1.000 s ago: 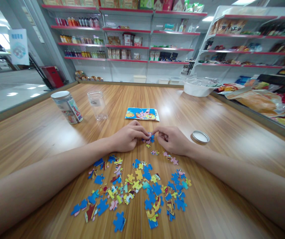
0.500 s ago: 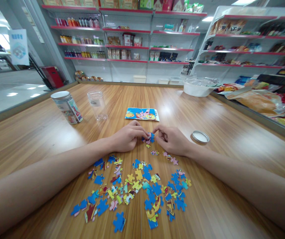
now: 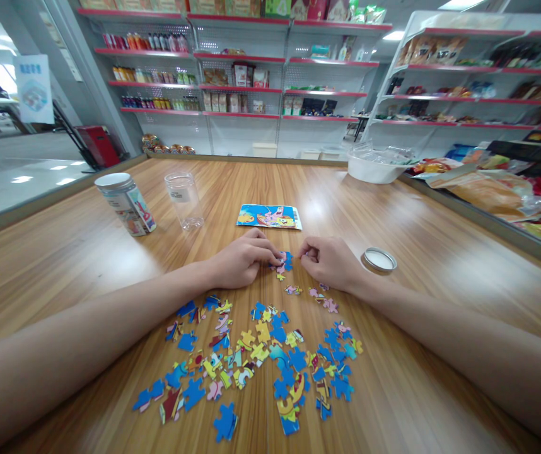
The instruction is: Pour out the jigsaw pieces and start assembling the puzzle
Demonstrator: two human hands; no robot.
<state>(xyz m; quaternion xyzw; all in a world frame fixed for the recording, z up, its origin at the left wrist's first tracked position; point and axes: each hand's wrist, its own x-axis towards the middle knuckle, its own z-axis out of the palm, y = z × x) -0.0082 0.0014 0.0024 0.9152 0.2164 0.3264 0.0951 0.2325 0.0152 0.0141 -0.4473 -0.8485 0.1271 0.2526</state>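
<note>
My left hand point(image 3: 246, 258) is closed, its thumb and fingertips pinching the left side of a small joined cluster of jigsaw puzzle pieces point(image 3: 288, 261), blue and pink with a yellow tab below. Just right of that cluster, apart from it, my right hand point(image 3: 328, 261) rests with fingers curled and tips together; whatever may be between them is hidden. Below the hands lie a small pink-and-yellow piece point(image 3: 292, 290) and some pink pieces point(image 3: 330, 305). Many loose pieces point(image 3: 297, 359) spread nearer to me. Beyond the hands lies a picture card point(image 3: 269, 217) with cartoon figures on blue.
On the left stand a labelled jar with a lid point(image 3: 126, 205) and a clear jar without one point(image 3: 185, 202). A silver-rimmed lid point(image 3: 379, 259) lies right of my right hand. A white bowl point(image 3: 377, 169) stands at the back right, with packaged goods point(image 3: 488, 189) beyond the table's edge.
My right hand has drawn slightly right, away from the joined puzzle pieces, and its extended index finger has curled in. My left hand stays on the cluster.
</note>
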